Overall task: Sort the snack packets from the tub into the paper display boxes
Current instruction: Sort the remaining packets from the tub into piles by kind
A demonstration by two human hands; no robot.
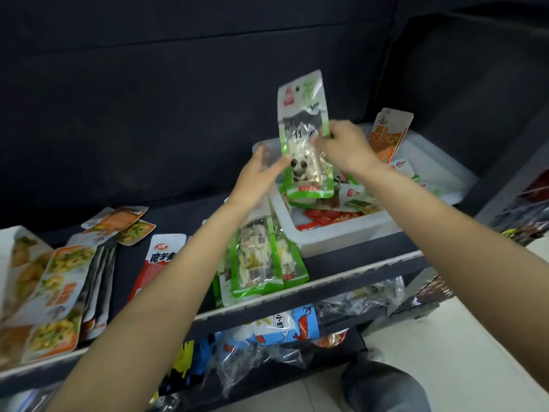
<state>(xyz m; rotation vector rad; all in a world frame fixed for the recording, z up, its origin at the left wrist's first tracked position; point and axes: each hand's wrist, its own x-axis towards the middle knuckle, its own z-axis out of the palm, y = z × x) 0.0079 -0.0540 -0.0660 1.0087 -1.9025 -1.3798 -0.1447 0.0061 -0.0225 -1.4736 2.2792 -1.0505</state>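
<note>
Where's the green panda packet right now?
In the head view, the green panda packet is held upright, centre frame, above the white tub's left end. The right hand pinches it; the left hand touches its left edge.

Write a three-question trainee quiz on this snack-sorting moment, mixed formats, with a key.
1. True or false: the right hand pinches the green panda packet held above the white tub.
2. Multiple choice: the left hand is A) gripping the tub rim, B) open beside the held packet, C) resting on the shelf.
3. Fill in: the stack of matching green packets lies on the shelf to the ____ of the tub.

Key: 1 true; 2 B; 3 left.
</note>
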